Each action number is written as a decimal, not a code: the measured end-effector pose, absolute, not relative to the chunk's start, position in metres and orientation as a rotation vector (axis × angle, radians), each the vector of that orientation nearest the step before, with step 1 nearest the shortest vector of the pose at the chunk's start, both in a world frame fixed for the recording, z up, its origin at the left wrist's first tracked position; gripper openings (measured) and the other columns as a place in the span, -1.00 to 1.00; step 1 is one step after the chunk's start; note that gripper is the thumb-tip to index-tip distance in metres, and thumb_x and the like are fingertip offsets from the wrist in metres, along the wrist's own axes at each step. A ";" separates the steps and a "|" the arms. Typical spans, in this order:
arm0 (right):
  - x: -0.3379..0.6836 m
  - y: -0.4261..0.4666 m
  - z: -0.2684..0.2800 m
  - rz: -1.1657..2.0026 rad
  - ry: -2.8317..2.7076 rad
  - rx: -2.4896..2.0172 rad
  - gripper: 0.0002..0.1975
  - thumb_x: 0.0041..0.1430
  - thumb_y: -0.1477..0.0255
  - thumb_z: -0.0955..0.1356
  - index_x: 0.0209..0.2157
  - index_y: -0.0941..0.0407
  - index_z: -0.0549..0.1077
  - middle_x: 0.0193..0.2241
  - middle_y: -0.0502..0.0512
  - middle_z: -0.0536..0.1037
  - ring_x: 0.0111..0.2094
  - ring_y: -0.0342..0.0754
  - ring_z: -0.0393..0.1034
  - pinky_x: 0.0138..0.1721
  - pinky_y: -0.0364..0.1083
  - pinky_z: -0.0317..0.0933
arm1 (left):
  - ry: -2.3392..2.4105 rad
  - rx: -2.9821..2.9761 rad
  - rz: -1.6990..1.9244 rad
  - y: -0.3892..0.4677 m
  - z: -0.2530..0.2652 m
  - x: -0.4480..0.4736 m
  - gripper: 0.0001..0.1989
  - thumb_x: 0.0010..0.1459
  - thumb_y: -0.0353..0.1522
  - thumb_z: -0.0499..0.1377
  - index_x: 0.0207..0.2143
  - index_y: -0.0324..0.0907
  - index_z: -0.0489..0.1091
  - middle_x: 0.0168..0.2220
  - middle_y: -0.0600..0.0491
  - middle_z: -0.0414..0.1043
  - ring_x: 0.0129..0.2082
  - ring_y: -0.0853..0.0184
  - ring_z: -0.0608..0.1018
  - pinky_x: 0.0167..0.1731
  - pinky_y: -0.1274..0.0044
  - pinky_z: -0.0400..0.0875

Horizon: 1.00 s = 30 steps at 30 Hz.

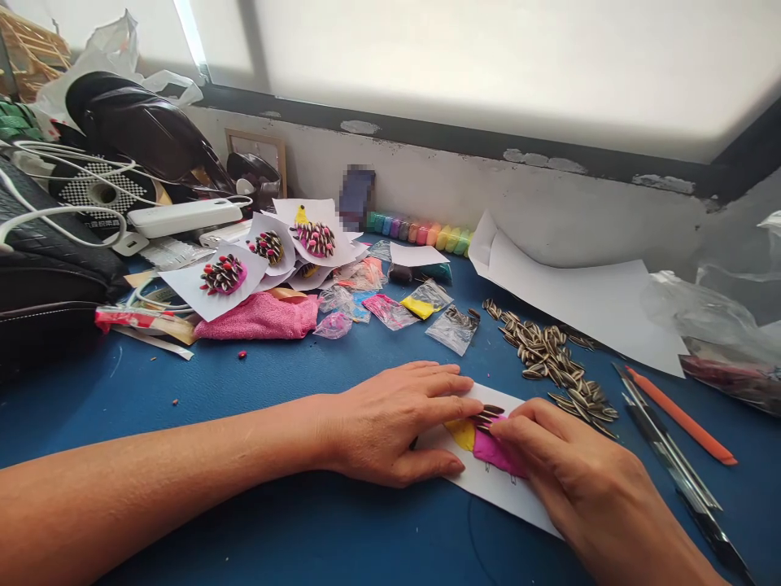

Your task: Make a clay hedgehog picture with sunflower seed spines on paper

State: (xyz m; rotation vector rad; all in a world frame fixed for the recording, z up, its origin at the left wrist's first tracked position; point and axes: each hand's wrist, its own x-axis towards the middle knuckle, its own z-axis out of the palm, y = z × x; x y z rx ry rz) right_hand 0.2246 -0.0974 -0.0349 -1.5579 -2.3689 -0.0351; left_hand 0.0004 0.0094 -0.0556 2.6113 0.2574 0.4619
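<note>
A white sheet of paper [518, 500] lies on the blue tabletop, bearing flattened yellow clay [462, 434] beside flattened magenta clay [497, 452]. Small drawn feet show below the magenta part. Several striped sunflower seeds [488, 413] stick out of the clay's upper edge. My left hand [408, 419] rests flat on the paper's left side, fingers stretched, fingertips close to the seeds. Over the magenta clay, my right hand [565, 464] is closed in a pinch on a sunflower seed at the clay; its fingertips partly cover that seed.
Loose sunflower seeds [549, 354] are piled behind my right hand. Pens [668, 443] and an orange stick [683, 415] lie at right. Clay packets [421, 303], a pink cloth [259, 316] and seed-covered clay pieces [224, 275] on paper sit farther back. A black bag [49, 285] stands left.
</note>
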 end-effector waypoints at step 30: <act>0.279 -0.060 -0.038 -0.358 -2.203 -1.765 -0.62 0.39 0.24 0.20 -0.23 0.07 0.61 -0.27 0.14 0.58 -0.30 -0.02 0.51 -0.33 -0.05 0.39 | 0.245 2.635 0.452 0.009 -0.054 0.002 -0.42 0.28 -0.20 0.22 0.25 -0.31 0.28 0.28 -0.23 0.27 0.30 0.03 0.32 0.36 0.27 0.06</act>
